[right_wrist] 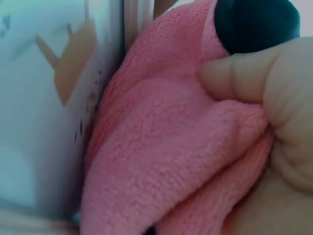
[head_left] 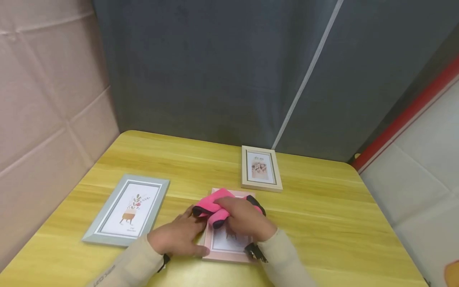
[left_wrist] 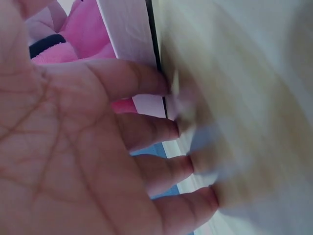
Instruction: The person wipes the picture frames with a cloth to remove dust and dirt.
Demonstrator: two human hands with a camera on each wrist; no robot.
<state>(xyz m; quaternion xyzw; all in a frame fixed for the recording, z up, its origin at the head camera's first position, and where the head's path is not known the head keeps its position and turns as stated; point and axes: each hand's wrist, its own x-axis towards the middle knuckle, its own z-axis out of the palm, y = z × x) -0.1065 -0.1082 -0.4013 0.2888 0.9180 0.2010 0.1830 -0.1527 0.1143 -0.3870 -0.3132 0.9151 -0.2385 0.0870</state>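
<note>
My right hand (head_left: pixel 247 219) grips a bunched pink cloth (head_left: pixel 218 201) with dark edging. The cloth lies against the face of a pink picture frame (head_left: pixel 229 256), covering much of its picture. In the right wrist view the thumb presses into the folds of the fluffy cloth (right_wrist: pixel 156 127), close beside the printed picture (right_wrist: pixel 54 107). My left hand (head_left: pixel 181 233) is at the frame's left side, its thumb at the lower left corner. In the left wrist view its fingers (left_wrist: pixel 146 132) extend down to the tabletop next to the frame's edge.
A grey-green picture frame (head_left: pixel 91 236) with a plant print lies at the left of the yellow wooden table (head_left: pixel 322 223). Further back lies a cream picture frame (head_left: pixel 261 186). A dark grey partition (head_left: pixel 201 71) stands behind the table.
</note>
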